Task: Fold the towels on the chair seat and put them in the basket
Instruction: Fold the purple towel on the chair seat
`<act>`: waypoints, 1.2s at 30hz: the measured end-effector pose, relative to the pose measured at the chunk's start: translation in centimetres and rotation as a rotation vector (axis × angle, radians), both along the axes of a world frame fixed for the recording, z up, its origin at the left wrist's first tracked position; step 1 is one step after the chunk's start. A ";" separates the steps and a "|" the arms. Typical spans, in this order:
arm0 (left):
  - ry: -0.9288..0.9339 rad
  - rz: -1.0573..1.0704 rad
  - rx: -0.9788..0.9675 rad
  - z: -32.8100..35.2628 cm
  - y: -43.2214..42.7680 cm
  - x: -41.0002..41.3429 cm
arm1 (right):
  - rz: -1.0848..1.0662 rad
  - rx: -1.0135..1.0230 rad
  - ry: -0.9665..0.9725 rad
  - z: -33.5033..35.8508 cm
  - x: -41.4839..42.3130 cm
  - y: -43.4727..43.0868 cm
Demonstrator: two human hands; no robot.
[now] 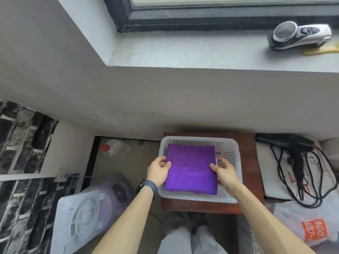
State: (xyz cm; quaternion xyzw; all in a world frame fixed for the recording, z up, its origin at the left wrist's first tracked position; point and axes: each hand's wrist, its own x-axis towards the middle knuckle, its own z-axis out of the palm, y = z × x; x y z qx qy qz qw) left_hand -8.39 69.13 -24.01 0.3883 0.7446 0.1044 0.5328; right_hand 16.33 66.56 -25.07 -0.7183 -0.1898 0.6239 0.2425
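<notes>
A folded purple towel [190, 169] lies flat inside a white perforated plastic basket [229, 149]. The basket stands on a dark red-brown wooden chair seat [247, 143]. My left hand [158, 170] grips the towel's left edge, thumb on top and fingers underneath. On the opposite edge my right hand [223, 172] holds the towel the same way, partly inside the basket. Whatever lies under the towel in the basket is hidden.
A white box fan [78, 220] and a purple appliance [113, 193] stand on the floor at left, with a red-capped plastic jug [113, 149] behind. A black hair dryer [286, 143] with its cord lies on a bag at right. An electric shaver [300, 35] sits on the windowsill.
</notes>
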 end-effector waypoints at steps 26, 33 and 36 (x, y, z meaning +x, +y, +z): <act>0.586 -1.120 0.320 -4.0 1.1 3.2 | 0.955 0.344 -0.884 -5.5 -4.2 -0.8; 0.571 -1.107 0.274 -5.8 1.0 3.5 | 0.979 0.314 -0.883 -6.5 -4.1 -0.3; 0.579 -1.148 0.253 -5.8 1.2 3.5 | 0.988 0.322 -0.869 -6.8 -4.0 -0.4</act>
